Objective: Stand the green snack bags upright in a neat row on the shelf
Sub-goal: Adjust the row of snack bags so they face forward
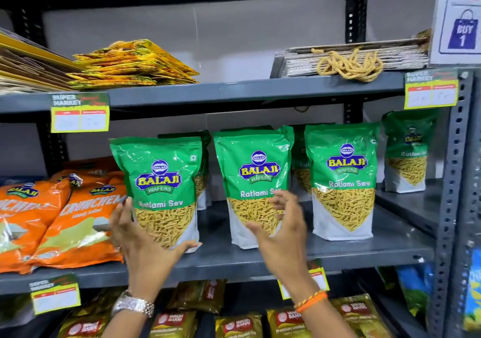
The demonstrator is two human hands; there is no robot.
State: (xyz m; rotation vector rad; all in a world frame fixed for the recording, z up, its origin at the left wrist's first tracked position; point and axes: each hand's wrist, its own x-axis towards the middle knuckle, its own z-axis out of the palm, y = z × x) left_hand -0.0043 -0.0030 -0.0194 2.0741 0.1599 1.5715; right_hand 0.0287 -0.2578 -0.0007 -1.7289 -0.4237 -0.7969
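Observation:
Three green Balaji Ratlami Sev bags stand upright along the front of the grey middle shelf (351, 251): a left bag (161, 178), a middle bag (253, 173) and a right bag (343, 171). More green bags stand behind them, and another green bag (407, 150) stands further back at the right. My left hand (138, 236) cups the lower left side and bottom of the left bag, which leans slightly. In front of the middle bag's lower part my right hand (283, 228) hovers with fingers spread, holding nothing.
Orange Crunchem bags (62, 215) lie slanted on the same shelf at the left. The upper shelf carries flat yellow packets (132, 64) and folded bags with rope handles (348, 61). Yellow-brown packs (239, 324) fill the shelf below. A perforated steel upright (453, 207) bounds the right side.

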